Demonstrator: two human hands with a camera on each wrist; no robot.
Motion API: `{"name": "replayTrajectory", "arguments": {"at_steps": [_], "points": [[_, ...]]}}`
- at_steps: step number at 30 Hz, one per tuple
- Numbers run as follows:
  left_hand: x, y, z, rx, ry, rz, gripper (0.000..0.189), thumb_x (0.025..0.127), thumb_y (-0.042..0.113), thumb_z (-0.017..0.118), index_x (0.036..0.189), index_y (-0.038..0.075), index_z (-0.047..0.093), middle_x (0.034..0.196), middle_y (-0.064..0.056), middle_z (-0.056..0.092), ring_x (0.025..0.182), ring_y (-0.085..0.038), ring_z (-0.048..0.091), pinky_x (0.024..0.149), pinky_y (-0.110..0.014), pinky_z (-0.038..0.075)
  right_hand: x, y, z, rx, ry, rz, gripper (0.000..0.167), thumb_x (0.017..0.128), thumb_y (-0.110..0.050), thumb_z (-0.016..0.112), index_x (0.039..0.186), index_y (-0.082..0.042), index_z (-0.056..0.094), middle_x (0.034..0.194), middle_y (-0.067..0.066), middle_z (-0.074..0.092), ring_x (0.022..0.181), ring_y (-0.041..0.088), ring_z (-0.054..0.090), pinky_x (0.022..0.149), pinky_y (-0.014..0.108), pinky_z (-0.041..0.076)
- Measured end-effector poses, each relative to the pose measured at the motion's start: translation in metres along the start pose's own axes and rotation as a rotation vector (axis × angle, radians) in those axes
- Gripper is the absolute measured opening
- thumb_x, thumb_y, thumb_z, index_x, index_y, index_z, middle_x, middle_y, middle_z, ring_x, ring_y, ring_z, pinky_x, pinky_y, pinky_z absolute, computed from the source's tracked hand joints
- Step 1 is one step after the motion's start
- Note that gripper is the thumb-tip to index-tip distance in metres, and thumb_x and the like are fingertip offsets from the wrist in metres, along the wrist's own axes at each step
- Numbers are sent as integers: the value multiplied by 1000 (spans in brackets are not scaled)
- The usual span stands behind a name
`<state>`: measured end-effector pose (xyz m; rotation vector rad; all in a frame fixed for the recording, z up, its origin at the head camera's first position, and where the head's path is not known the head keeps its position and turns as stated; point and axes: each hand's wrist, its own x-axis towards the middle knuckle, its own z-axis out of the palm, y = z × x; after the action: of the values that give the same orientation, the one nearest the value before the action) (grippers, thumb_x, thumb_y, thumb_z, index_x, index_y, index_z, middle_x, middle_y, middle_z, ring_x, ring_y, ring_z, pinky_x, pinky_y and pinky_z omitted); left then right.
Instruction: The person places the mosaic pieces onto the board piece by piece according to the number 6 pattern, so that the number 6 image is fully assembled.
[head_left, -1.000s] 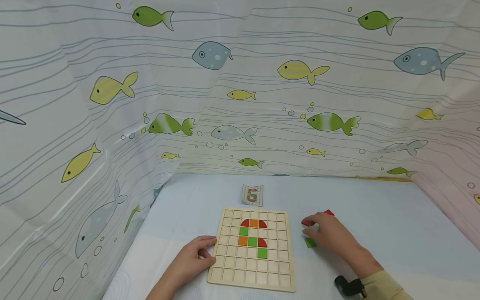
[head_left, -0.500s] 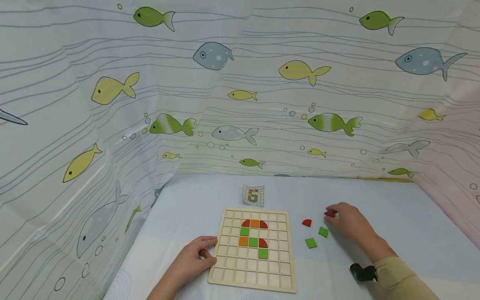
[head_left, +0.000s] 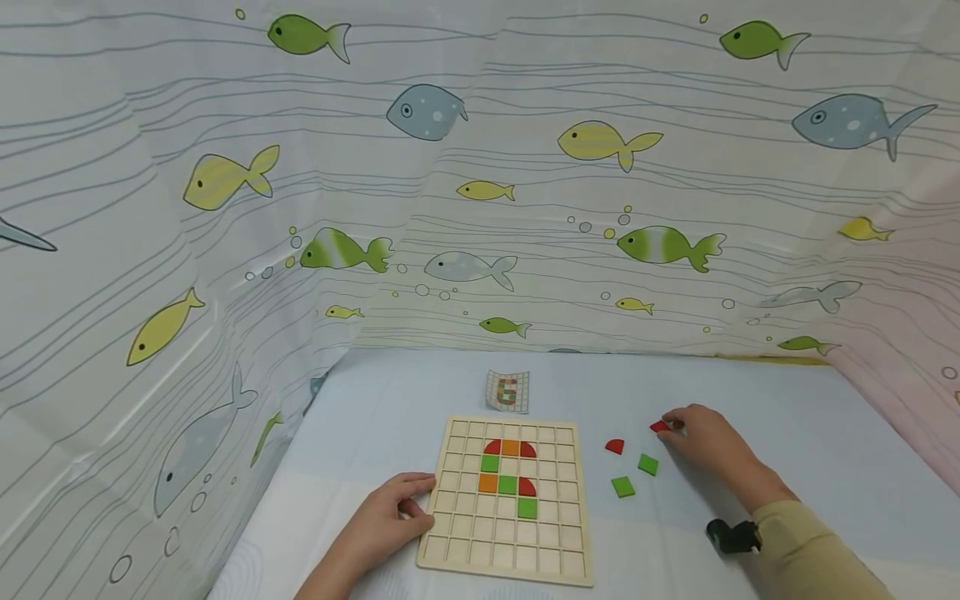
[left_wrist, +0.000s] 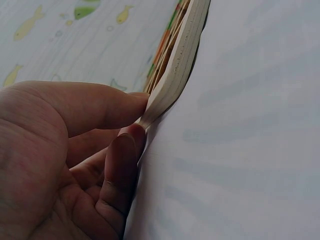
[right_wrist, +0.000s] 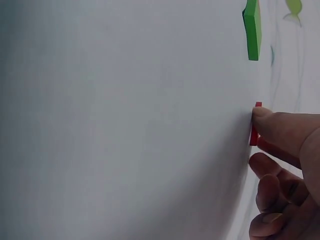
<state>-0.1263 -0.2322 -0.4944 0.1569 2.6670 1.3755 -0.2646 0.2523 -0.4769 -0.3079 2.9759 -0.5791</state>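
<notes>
A square wooden grid board [head_left: 506, 554] holds red, orange and green tiles in some of its cells. My left hand [head_left: 388, 510] is at the board's left edge; up close in the left wrist view, the thumb and fingers [left_wrist: 127, 145] grip the wooden rim. Right of the board, my right hand [head_left: 703, 433] has its thumb and a finger on a red tile [head_left: 658, 426] that lies flat at the tablecloth. Seen edge-on in the right wrist view, the red tile [right_wrist: 254, 135] is partly covered by the thumb, while the other fingers curl below it.
Between the board and my right hand lie a red quarter-circle tile [head_left: 615, 447] and two green square tiles, one nearer the hand [head_left: 648, 464] and one nearer me [head_left: 622, 487]. Behind the board is a small pattern card [head_left: 507, 392]. Fish-print sheets wall the table in.
My right hand has moved right and back, from over the nearer red tile to the farther one, uncovering a second green tile. My left hand stays at the board's edge.
</notes>
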Motion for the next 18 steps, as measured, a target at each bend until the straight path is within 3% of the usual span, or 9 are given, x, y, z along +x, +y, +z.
{"name": "replayTrajectory", "arguments": {"at_steps": [11, 18], "points": [[0, -2, 0, -1, -2, 0, 55, 81, 20, 79, 131, 4, 64, 134, -2, 56, 82, -10, 60, 66, -25, 47, 4, 4, 3, -7, -15, -40, 25, 88, -15, 74, 108, -1, 73, 90, 6, 63, 86, 26, 56, 78, 48, 50], [0, -1, -1, 4, -6, 9, 55, 82, 20, 79, 132, 4, 64, 134, -2, 57, 81, -10, 60, 67, -25, 46, 2, 4, 4, -3, -25, -49, 25, 88, -15, 75, 107, 1, 71, 92, 6, 64, 88, 26, 58, 80, 49, 50]]}}
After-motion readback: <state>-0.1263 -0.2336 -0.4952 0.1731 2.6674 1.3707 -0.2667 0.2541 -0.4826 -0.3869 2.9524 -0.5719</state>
